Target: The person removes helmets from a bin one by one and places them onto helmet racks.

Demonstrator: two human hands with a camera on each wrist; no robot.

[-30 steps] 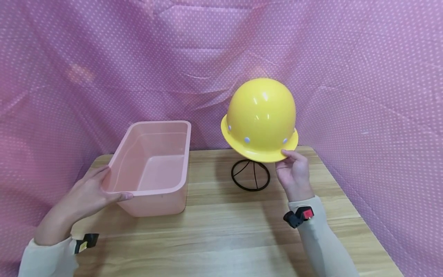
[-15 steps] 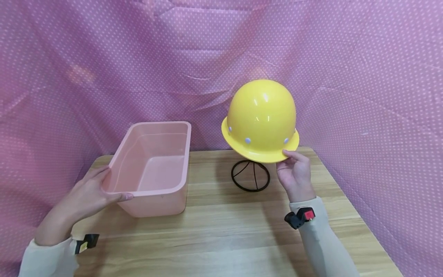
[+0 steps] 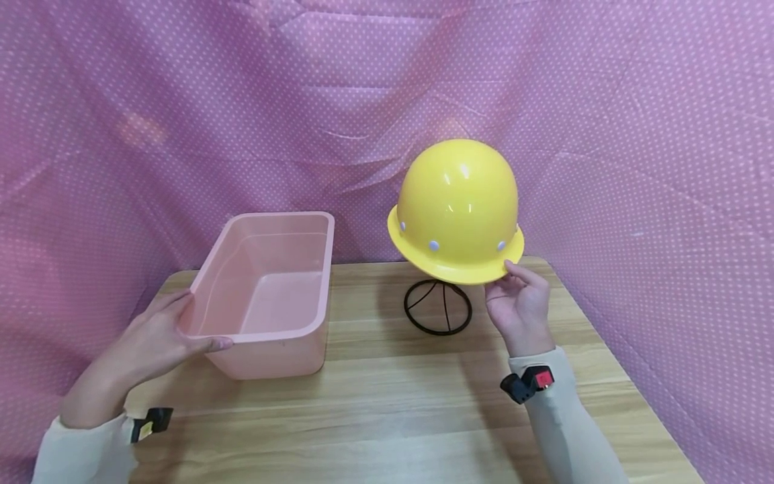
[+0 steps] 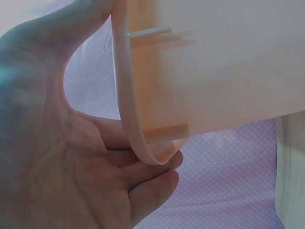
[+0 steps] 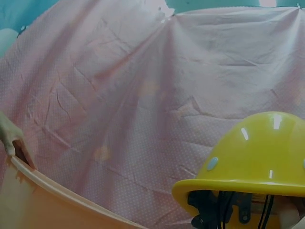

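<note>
A yellow hard hat (image 3: 457, 202) sits atop a black wire stand (image 3: 438, 308) at the back right of the wooden table. My right hand (image 3: 517, 299) holds the hat's brim at its front right, thumb against the edge and fingers curled beneath. The right wrist view looks up at the hard hat (image 5: 257, 152) and the straps inside it. My left hand (image 3: 160, 336) grips the near-left corner of an empty pink plastic tub (image 3: 272, 356), thumb lying over the rim. Seen from the left wrist, the palm of that left hand (image 4: 57, 157) cups the tub (image 4: 214, 71) under its rim.
Pink dotted cloth (image 3: 302, 101) hangs close behind and on both sides of the table (image 3: 393, 403). Bare wood lies in front of the tub and stand. The table's right edge runs near my right sleeve.
My right hand has slid a little to the right along the hat's brim, and the hat has shifted slightly with it. The left hand and tub have not moved.
</note>
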